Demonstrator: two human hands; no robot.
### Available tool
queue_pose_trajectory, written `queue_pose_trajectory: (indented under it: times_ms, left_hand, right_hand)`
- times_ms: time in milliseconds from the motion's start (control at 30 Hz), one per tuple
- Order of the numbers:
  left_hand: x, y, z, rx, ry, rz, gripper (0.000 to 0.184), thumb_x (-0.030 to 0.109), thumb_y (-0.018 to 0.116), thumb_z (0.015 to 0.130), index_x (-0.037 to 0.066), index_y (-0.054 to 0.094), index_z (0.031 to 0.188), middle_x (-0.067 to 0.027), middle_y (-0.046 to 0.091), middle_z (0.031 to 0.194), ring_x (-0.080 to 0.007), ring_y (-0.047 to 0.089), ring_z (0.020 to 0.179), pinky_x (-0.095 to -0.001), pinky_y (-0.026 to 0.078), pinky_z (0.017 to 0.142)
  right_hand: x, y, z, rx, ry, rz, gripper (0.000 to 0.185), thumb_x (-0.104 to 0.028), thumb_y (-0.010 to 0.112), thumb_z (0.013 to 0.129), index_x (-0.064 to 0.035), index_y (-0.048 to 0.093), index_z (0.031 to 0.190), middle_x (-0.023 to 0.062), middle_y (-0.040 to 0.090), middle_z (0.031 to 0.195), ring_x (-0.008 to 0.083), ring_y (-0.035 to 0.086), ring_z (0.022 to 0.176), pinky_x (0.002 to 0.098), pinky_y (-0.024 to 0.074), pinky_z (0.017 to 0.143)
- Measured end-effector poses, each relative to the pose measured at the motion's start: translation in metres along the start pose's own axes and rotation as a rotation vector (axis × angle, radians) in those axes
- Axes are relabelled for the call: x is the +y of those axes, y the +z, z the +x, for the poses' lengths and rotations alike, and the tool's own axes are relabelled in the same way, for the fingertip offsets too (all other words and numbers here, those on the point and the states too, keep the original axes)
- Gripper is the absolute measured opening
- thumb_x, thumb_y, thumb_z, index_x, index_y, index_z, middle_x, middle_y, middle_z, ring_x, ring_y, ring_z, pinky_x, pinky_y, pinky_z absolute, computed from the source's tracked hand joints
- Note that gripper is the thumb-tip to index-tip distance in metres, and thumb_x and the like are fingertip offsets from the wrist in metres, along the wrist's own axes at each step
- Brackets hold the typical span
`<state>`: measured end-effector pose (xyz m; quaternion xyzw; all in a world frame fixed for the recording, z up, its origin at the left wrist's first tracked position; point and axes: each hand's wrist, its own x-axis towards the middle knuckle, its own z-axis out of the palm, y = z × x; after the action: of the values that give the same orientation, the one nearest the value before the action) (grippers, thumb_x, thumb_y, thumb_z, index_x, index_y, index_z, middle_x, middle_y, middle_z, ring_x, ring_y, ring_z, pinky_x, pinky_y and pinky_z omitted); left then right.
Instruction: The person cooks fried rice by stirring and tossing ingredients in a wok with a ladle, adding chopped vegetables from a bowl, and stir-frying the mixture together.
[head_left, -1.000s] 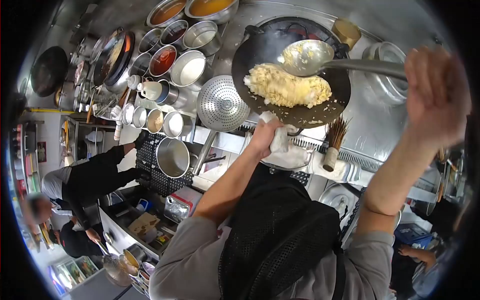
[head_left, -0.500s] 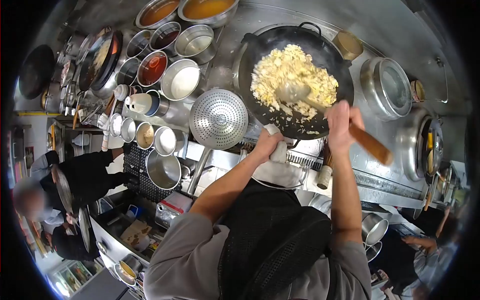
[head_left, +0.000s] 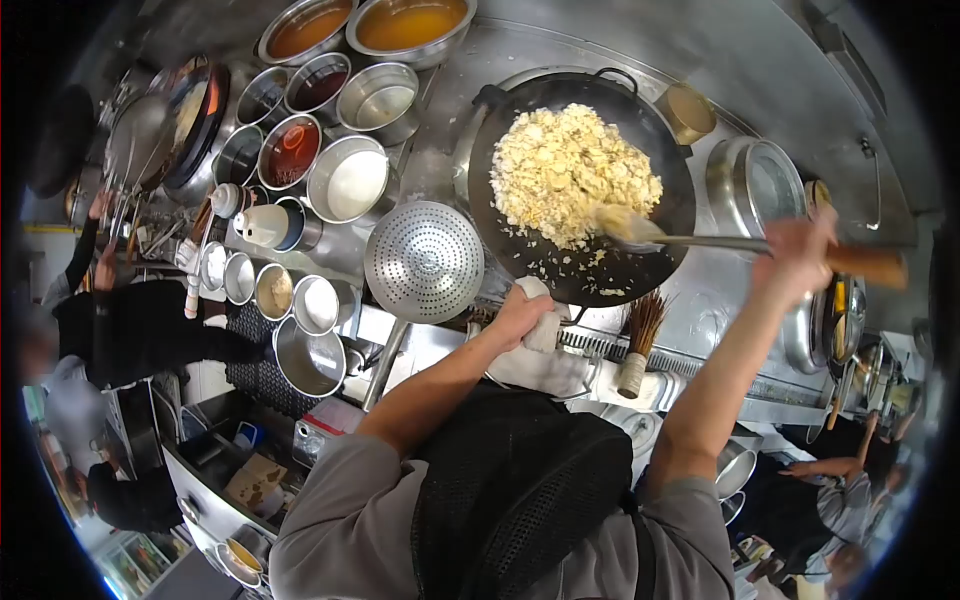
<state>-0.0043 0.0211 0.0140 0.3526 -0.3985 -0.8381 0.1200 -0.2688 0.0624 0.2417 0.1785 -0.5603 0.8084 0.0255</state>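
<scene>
A black wok [head_left: 600, 283] sits on the steel range. In it lies a heap of yellow and white food [head_left: 570, 170], apparently rice with egg, with loose bits along the near side. My left hand [head_left: 515, 316] grips a folded white cloth [head_left: 544, 325] against the wok's near edge, by its handle. My right hand [head_left: 797, 260], blurred by motion, is closed round a ladle [head_left: 625, 226] near its wooden handle, out past the wok's right side. The ladle's bowl rests at the near right edge of the heap, with food about it.
Left of the wok lies a perforated strainer [head_left: 424, 262]. Steel pots of sauces and seasonings stand beyond, including a red sauce pot [head_left: 291, 150] and white seasoning pot [head_left: 348, 178]. A bamboo brush [head_left: 642, 340] lies near the front edge. Other people work at both sides.
My right hand has moved right and slightly down, drawing the ladle from mid-heap to its near right edge. The food sits more gathered. My left hand keeps its hold on the cloth.
</scene>
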Motion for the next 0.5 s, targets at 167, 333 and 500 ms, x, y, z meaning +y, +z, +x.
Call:
queue_pose_trajectory:
  times_ms: [167,333,500]
  left_hand:
    - [-0.007,-0.003,0.013,-0.055,-0.068,0.071,0.022,0.0,0.06,0.081,0.0,0.063,0.103,-0.0046,0.067,0.096,-0.014,0.064,0.082,-0.0315,0.054,0.072]
    - [-0.004,0.022,-0.003,0.128,0.173,0.004,0.002,0.003,0.061,0.079,0.002,0.06,0.08,-0.0027,0.062,0.076,-0.0134,0.06,0.064,-0.0339,0.048,0.057]
    - [0.009,0.012,-0.004,0.027,0.019,0.006,0.006,0.002,0.06,0.079,0.001,0.061,0.085,-0.0044,0.063,0.078,-0.0134,0.061,0.067,-0.0335,0.05,0.059]
  right_hand:
    - [0.041,0.018,-0.011,0.106,-0.035,0.12,0.032,-0.02,0.069,0.096,-0.0113,0.048,0.074,-0.0027,0.04,0.05,0.012,0.038,0.04,0.031,0.0345,0.041]
    - [-0.056,0.032,0.014,-0.046,0.005,0.001,0.037,-0.02,0.069,0.097,-0.0114,0.047,0.068,-0.0037,0.039,0.051,0.0091,0.034,0.041,0.0287,0.0307,0.04]
    - [0.031,0.005,0.01,0.094,-0.1,0.002,0.036,-0.017,0.069,0.096,-0.0117,0.047,0.069,-0.0036,0.039,0.051,0.0085,0.035,0.041,0.0279,0.0297,0.04]
